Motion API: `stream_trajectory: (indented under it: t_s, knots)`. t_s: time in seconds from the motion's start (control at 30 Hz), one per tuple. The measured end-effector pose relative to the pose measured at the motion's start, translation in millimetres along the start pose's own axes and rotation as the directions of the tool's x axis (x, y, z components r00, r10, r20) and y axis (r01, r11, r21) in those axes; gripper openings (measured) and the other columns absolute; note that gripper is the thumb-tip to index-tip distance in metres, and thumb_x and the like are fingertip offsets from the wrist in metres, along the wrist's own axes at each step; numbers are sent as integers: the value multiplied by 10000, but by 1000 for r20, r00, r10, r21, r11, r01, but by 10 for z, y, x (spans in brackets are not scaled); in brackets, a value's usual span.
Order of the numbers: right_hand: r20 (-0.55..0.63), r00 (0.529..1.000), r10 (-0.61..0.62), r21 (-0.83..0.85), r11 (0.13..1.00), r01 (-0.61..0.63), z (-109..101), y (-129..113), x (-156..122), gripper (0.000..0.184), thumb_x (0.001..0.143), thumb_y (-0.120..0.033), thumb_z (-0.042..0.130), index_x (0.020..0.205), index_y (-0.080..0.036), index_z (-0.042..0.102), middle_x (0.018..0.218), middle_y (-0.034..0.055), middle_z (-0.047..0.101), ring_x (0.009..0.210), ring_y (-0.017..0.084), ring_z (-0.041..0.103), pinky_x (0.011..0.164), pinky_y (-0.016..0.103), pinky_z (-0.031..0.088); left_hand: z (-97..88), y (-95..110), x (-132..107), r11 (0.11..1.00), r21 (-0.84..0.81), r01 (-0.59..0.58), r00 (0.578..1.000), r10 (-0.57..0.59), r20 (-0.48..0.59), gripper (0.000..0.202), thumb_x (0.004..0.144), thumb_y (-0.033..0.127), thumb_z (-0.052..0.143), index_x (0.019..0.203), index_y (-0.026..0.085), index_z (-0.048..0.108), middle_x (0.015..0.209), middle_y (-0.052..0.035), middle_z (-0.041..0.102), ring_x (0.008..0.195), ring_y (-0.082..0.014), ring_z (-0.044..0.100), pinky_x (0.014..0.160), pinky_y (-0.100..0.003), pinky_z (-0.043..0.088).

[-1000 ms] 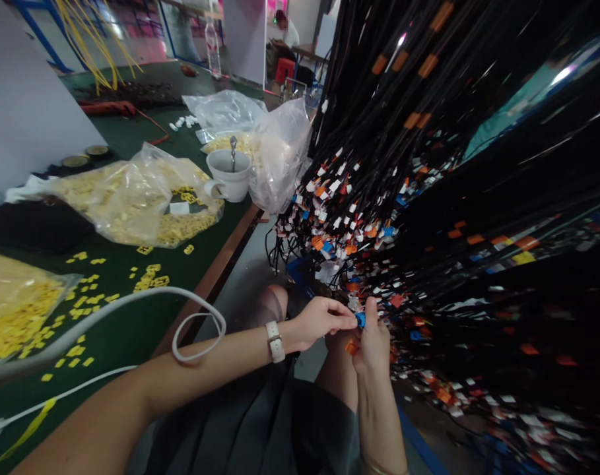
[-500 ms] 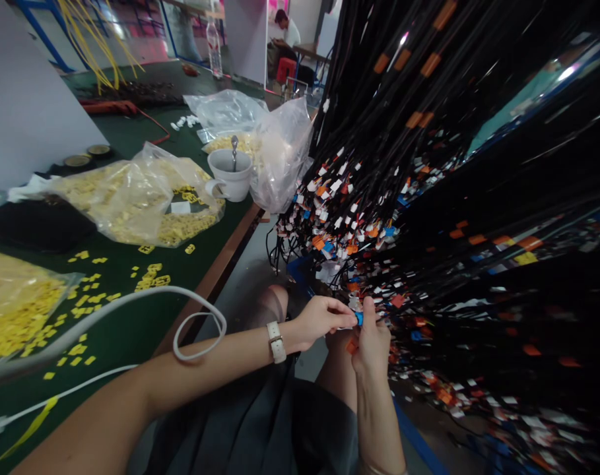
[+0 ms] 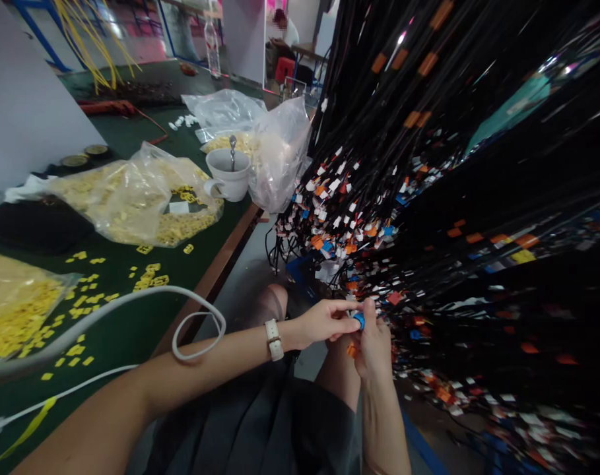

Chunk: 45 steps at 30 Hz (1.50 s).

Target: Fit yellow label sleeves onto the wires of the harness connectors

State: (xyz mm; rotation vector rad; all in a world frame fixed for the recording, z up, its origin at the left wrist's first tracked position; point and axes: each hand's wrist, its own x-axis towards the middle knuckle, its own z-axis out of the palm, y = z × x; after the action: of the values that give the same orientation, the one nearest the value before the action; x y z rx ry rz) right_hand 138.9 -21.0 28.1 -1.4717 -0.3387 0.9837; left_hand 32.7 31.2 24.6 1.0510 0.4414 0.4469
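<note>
Between my two hands sits a small blue connector [image 3: 360, 320]. My left hand [image 3: 324, 323], with a white watch [image 3: 274, 340] on its wrist, pinches the connector from the left with thumb and fingers. My right hand [image 3: 375, 343] closes on it from the right, thumb pointing up. An orange connector [image 3: 352, 349] hangs just below, against the right palm. Behind the hands, a large bundle of black cables [image 3: 379, 132] ends in many white, orange, blue and red connectors [image 3: 336, 211]. The wires leading to the held connector are hidden by my fingers.
The green table [image 3: 146, 323] on the left bears loose yellow clips [image 3: 86, 300], plastic bags [image 3: 146, 191] of yellow parts and a white cup [image 3: 230, 178] with a spoon. A grey cable [image 3: 146, 290] loops over my left forearm. A person [image 3: 284, 33] sits far back.
My left fingers have shifted slightly, the index finger now stretching over the top of the blue connector toward the right thumb. More of the connector's blue face shows.
</note>
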Motion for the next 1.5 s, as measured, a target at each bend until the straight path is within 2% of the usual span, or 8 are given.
stream_trajectory:
  t_s: [0.3, 0.4, 0.67, 0.9, 1.3, 1.5]
  knots:
    - [-3, 999, 35, -2, 999, -35, -10, 4, -7, 462, 610, -582, 685, 593, -144, 539, 510, -28, 502, 439, 73, 458, 392, 181, 356, -24, -26, 41, 968, 189, -164, 986, 164, 19, 345, 783, 227, 576, 1115, 139, 598, 650, 34, 432, 589, -63, 327, 552, -189, 288]
    - [-3, 999, 34, 11, 999, -34, -2, 1, -16, 458, 608, -585, 683, 595, -149, 542, 516, -29, 510, 436, 75, 459, 391, 185, 354, -19, -32, 38, 954, 239, -183, 983, 183, 23, 343, 789, 217, 555, 1121, 139, 593, 633, 41, 408, 575, -65, 311, 542, -189, 280]
    - [29, 999, 24, -80, 997, -22, -34, 14, -8, 500, 651, -635, 611, 604, -138, 579, 527, -4, 533, 437, 84, 459, 385, 198, 340, 13, -19, 0, 898, 393, -197, 975, 220, -15, 350, 790, 218, 530, 1130, 163, 590, 606, 47, 400, 556, -76, 331, 535, -200, 282]
    - [43, 998, 41, -79, 996, -37, -66, 25, 5, 496, 646, -634, 618, 603, -141, 577, 507, -13, 521, 423, 77, 439, 365, 190, 301, 22, 0, -4, 793, 555, -251, 946, 323, -33, 251, 758, 182, 571, 999, 158, 636, 622, 49, 371, 575, -77, 327, 553, -203, 274]
    - [60, 997, 46, -78, 996, -41, -55, 50, 12, 470, 667, -616, 611, 615, -152, 554, 517, -19, 506, 425, 86, 439, 362, 195, 309, 48, 58, -30, 759, 606, -238, 942, 333, -48, 174, 767, 176, 546, 907, 142, 645, 600, 43, 393, 559, -77, 326, 540, -208, 256]
    - [29, 998, 56, -9, 998, -56, -37, 35, -15, 474, 639, -618, 635, 637, -150, 560, 530, -15, 527, 437, 85, 459, 382, 192, 352, 16, 24, -7, 821, 533, -205, 960, 274, -54, 309, 754, 214, 578, 1054, 158, 631, 547, 69, 318, 525, -67, 281, 525, -199, 248]
